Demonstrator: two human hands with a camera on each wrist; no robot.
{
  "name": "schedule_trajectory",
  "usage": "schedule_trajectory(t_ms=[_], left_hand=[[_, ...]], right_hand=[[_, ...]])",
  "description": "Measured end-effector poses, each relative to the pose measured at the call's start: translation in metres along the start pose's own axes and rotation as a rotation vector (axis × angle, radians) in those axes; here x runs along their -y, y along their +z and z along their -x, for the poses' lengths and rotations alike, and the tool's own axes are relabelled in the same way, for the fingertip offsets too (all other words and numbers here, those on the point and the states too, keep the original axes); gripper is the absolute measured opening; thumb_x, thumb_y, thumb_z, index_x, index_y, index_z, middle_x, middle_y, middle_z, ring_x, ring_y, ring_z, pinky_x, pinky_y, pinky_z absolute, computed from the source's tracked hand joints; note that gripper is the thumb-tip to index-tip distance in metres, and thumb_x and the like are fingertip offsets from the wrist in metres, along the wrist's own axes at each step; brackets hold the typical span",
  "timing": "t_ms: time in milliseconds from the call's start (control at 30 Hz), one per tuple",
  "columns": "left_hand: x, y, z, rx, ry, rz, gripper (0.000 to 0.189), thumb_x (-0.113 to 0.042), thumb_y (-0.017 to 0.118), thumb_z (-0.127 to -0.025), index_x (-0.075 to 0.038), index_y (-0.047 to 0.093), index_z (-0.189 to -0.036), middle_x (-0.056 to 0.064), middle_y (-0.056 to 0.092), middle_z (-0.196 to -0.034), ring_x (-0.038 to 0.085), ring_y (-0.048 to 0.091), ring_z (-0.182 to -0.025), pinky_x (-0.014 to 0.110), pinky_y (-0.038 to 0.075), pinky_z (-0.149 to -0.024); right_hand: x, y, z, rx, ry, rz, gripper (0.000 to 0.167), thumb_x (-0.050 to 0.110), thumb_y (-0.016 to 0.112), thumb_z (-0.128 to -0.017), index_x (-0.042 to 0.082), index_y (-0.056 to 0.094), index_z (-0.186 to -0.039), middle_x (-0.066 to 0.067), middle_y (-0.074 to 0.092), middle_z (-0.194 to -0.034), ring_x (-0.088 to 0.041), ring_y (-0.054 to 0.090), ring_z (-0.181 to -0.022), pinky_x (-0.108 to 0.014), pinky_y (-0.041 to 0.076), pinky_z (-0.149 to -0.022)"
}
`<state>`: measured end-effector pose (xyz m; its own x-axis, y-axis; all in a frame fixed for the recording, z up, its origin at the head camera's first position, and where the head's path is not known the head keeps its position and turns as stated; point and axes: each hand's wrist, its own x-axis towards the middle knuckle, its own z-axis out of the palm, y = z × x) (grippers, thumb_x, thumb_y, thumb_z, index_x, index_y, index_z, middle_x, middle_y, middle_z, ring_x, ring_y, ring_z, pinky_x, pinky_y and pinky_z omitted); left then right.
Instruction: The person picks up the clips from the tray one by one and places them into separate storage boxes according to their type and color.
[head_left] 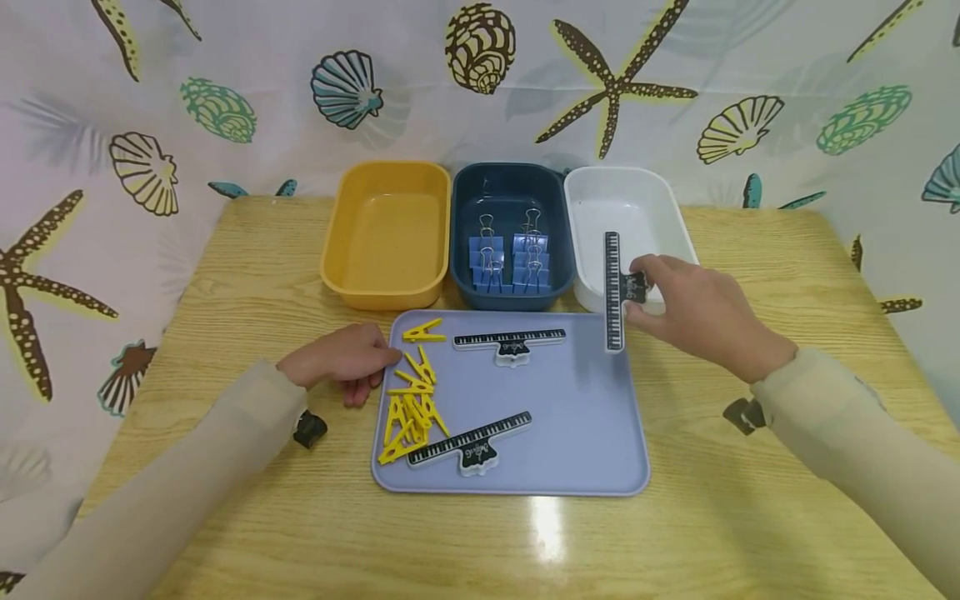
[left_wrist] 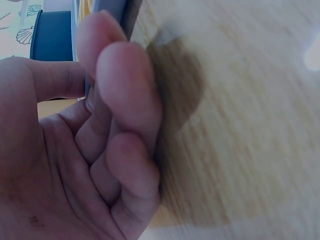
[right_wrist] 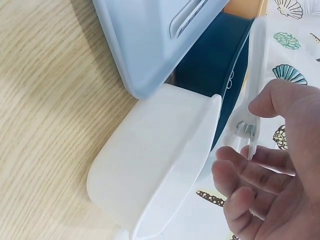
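My right hand [head_left: 701, 312] pinches a clip with a piano-key bar [head_left: 613, 292] between thumb and fingers by its black grip, holding it upright over the front of the white bin [head_left: 630, 187]. In the right wrist view the back of this clip [right_wrist: 257, 65] shows, with its spring. My left hand [head_left: 341, 360] rests on the table at the left rim of the lilac tray [head_left: 585, 467], fingers loosely bent, index fingertip at the rim. On the tray lie two more piano-key clips, an upper one [head_left: 512, 347] and a lower one [head_left: 477, 454], and several yellow clothespins [head_left: 414, 384].
Behind the tray a yellow bin [head_left: 386, 287], a dark blue bin [head_left: 512, 300] and the white bin stand side by side. Blue binder clips [head_left: 531, 258] lie in rows in the dark blue bin. A shell-patterned cloth [head_left: 420, 50] hangs behind the wooden table [head_left: 262, 517].
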<state>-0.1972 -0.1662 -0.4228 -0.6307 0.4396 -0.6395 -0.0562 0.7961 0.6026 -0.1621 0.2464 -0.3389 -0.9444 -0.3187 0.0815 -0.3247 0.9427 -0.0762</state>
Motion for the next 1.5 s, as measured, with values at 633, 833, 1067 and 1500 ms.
schedule_trajectory(t_ms=[633, 833, 1067, 1500], left_hand=[[0.0, -0.001, 0.001, 0.0, -0.007, -0.018, 0.048, -0.03, 0.042, -0.099, -0.005, 0.057, -0.062, 0.005, 0.058, -0.046, 0.015, 0.057, -0.038, 0.032, 0.051, -0.045], [0.0, -0.001, 0.0, 0.001, -0.005, -0.009, 0.047, -0.03, 0.042, -0.099, -0.004, 0.058, -0.062, 0.005, 0.058, -0.046, 0.015, 0.057, -0.037, 0.031, 0.051, -0.044], [0.0, -0.002, -0.001, 0.005, -0.019, -0.01, 0.047, -0.029, 0.042, -0.099, -0.004, 0.058, -0.062, 0.005, 0.058, -0.046, 0.015, 0.058, -0.038, 0.032, 0.051, -0.045], [0.001, -0.002, -0.001, 0.014, 0.006, -0.007, 0.047, -0.028, 0.042, -0.099, -0.004, 0.057, -0.061, 0.005, 0.058, -0.045, 0.015, 0.057, -0.038, 0.03, 0.05, -0.044]], right_hand=[[-0.007, -0.003, -0.015, 0.039, 0.027, -0.01, 0.043, 0.03, 0.061, -0.085, 0.005, 0.055, -0.12, -0.014, 0.067, -0.097, -0.02, 0.049, -0.057, -0.029, 0.033, -0.046], [-0.01, -0.003, -0.02, 0.056, 0.03, -0.009, 0.045, 0.03, 0.061, -0.085, 0.005, 0.055, -0.122, -0.014, 0.067, -0.099, -0.021, 0.051, -0.06, -0.029, 0.034, -0.048], [-0.013, -0.004, -0.025, 0.085, 0.042, -0.008, 0.046, 0.031, 0.059, -0.087, 0.004, 0.053, -0.124, -0.016, 0.066, -0.102, -0.022, 0.052, -0.062, -0.03, 0.034, -0.048], [-0.017, -0.004, -0.038, 0.115, 0.06, -0.015, 0.046, 0.032, 0.059, -0.088, 0.006, 0.053, -0.126, -0.017, 0.066, -0.106, -0.025, 0.055, -0.068, -0.033, 0.038, -0.052]])
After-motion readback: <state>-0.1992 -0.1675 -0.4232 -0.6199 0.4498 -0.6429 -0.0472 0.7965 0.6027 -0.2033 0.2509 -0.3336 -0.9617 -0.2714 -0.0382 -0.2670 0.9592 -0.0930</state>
